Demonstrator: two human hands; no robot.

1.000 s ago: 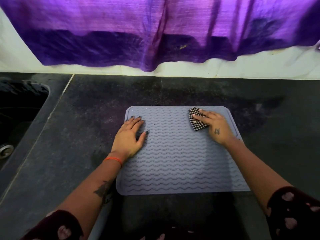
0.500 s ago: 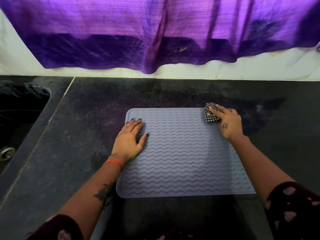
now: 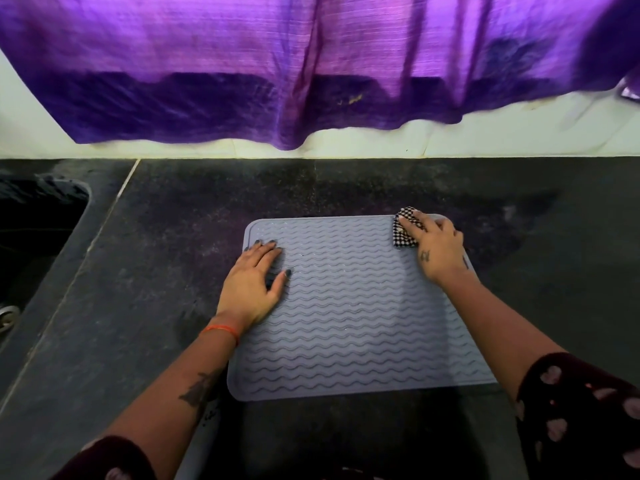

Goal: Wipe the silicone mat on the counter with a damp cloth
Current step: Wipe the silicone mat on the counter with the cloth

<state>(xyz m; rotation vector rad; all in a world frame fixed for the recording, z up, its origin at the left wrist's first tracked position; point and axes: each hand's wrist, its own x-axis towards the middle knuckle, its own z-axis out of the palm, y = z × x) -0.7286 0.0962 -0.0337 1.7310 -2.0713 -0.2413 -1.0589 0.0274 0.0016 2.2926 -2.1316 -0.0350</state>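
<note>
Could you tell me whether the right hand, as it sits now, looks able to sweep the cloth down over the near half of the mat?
Probably yes. The right hand presses the checked cloth at the mat's far right corner, and nothing lies on the ridged surface toward the near edge. The left hand rests flat at the left side, clear of that path.

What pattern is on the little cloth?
Black-and-white checks on the small folded cloth, under the right hand; seen from the head view.

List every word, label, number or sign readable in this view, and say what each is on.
None can be read.
Right hand: a small dark tattoo mark on its back, too small to read.
Left forearm: a tattoo, a figure rather than text.
Silicone mat and checked cloth: pattern only.
</note>
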